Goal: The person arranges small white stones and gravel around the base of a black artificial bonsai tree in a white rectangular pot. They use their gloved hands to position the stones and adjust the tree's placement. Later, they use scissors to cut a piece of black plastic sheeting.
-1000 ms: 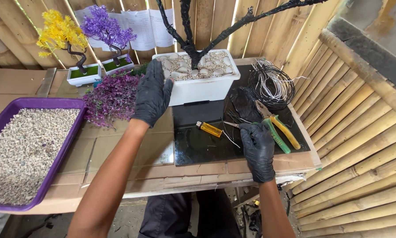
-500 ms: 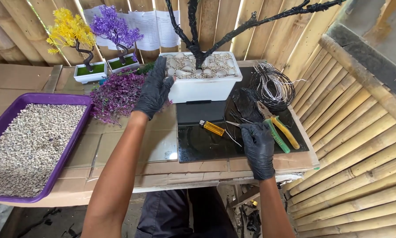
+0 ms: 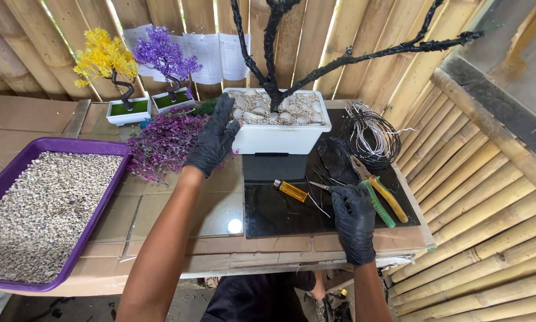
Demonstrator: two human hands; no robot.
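Observation:
My left hand (image 3: 216, 139), in a black glove, rests against the left side of a white rectangular pot (image 3: 278, 138). The pot is topped with pale pebbles, and a bare black wrapped tree trunk (image 3: 272, 53) rises from it. My right hand (image 3: 352, 216), also gloved, lies on the black mat (image 3: 283, 209) with its fingers on thin black wire pieces (image 3: 320, 186), beside green-handled pliers (image 3: 378, 204) and yellow-handled pliers (image 3: 390, 200). A small yellow lighter (image 3: 291, 191) lies on the mat between my hands.
A purple tray of gravel (image 3: 35, 209) fills the left. Purple foliage sprigs (image 3: 163, 143) lie by the pot. Two small finished trees, yellow (image 3: 107, 59) and purple (image 3: 163, 56), stand at the back. A wire coil (image 3: 369, 134) sits at right. Bamboo walls enclose the bench.
My left hand has slid up the pot's left side toward its rim. The view has tilted up a little. My right hand stays on the mat.

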